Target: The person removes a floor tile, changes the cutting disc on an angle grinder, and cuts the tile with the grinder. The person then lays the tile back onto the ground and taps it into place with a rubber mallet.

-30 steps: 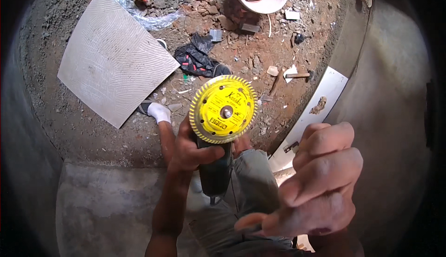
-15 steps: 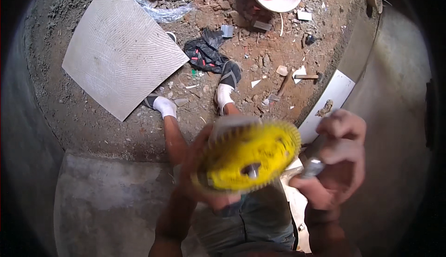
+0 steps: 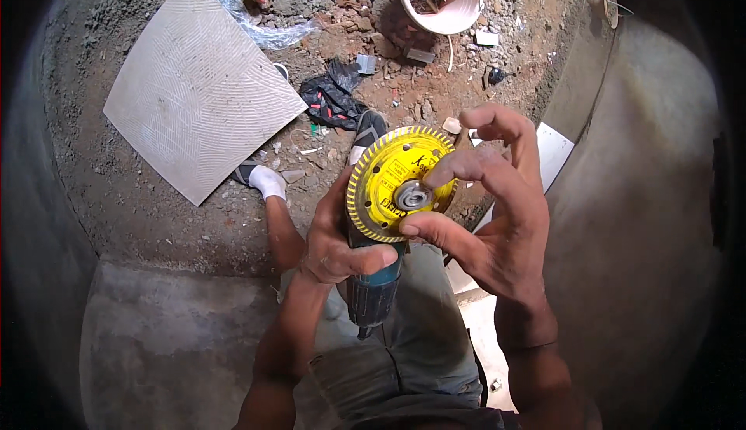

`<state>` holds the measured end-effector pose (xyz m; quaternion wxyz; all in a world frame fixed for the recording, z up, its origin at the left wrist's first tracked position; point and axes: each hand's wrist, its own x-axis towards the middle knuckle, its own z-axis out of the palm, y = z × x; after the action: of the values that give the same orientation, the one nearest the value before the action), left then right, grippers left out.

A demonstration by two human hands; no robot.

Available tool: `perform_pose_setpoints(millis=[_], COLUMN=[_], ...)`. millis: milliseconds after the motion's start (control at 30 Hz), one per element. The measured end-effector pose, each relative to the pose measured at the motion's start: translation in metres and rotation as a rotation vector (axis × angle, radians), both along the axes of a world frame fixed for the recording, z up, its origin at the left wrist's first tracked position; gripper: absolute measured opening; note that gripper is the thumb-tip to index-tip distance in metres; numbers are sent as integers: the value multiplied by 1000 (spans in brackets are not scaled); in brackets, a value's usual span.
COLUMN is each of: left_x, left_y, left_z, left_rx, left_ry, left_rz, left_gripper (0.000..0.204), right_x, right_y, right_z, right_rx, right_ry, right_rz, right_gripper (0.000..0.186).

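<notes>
Mid-frame, our left hand (image 3: 336,249) clamps the grinder (image 3: 375,290) behind its yellow disc (image 3: 374,185); the fingers of our right hand (image 3: 509,212) stand apart about the metal nut (image 3: 413,195). Should the nut tilt, its thread could bind; should our left grip slacken, the toothed rim could scrape us.

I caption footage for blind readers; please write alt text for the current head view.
The left hand holds an angle grinder, its yellow cutting disc facing the camera; the right hand has its fingertips by the round metal nut at the centre. Around them: rubble-strewn ground, a ridged tile, black plastic bag and bucket.
</notes>
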<state>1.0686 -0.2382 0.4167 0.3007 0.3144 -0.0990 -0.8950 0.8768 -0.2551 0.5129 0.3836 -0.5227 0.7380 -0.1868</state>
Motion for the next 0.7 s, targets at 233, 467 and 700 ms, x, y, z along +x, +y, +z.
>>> perform_pose_setpoints(millis=[233,467,700], left_x=[2,2,6], left_y=[-7,-5,-7], left_z=[8,6,2], left_rx=[109,156,104], left_ry=[2,35,11], left_rz=[-10,50,17], left_gripper=[92,96,96], right_x=[-1,6,8], right_y=[-3,-4,-5], right_z=[0,-8,-11], right_rx=[-189,-113,-155], right_ry=[180,-16,118], right_rz=[258,147,239], right_gripper=[39,37,38])
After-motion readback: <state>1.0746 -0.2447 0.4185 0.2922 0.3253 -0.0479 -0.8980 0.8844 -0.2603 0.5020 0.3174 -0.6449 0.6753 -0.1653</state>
